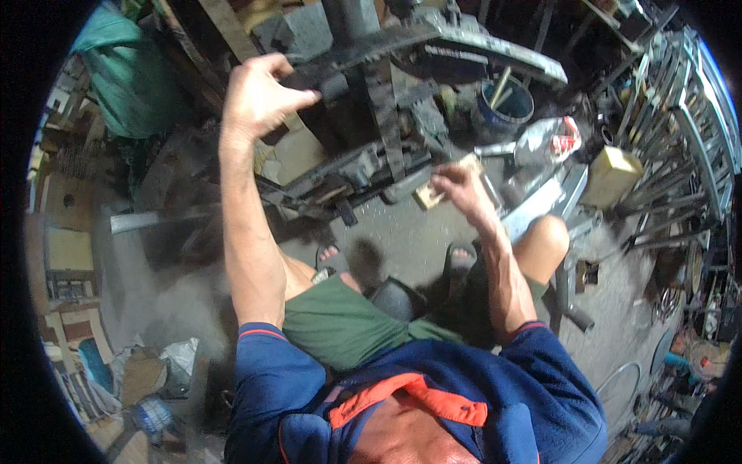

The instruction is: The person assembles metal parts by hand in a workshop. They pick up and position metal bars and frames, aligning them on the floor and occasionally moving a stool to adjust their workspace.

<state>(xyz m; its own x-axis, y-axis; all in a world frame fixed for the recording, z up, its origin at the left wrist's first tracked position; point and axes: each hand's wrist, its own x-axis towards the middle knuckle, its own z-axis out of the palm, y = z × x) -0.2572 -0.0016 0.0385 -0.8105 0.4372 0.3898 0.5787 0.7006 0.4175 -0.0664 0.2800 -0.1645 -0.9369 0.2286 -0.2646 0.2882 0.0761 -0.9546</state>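
Note:
My left hand (263, 97) is raised at the dark metal machine frame (479, 46). Its thumb points right and its fingers bend round a dark metal part (332, 87) at the frame's left end; the fingertips are partly hidden. Lower and to the right, my right hand (461, 191) is slightly blurred, its fingers curled down over a pale wooden piece (427, 196). Some of that wood is covered by the hand. Beneath the frame, a lower metal section (359, 166) with a bolted fitting lies between my two hands.
A dark bucket (506, 104) with sticks in it stands behind my right hand, beside a clear plastic bag (547, 143). A yellowish block (613, 176) and a rack of metal bars (665, 147) are on the right. Green cloth (127, 77) hangs at upper left.

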